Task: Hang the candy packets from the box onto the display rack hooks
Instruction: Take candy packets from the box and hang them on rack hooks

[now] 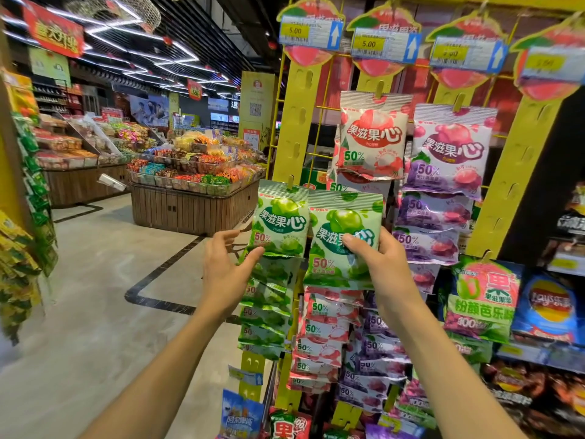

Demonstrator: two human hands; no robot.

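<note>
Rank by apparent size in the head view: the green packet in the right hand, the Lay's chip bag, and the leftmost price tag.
1. green packet, though it is nearest the camera.
2. Lay's chip bag, partly overlapped, so this rank is unsure.
3. leftmost price tag, clearly smallest.

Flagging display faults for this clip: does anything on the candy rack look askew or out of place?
Mostly tidy. The green packet gripped by the right hand is not hooked yet and covers the lychee column. The top lychee packet hangs tilted with a crumpled lower edge.
</note>
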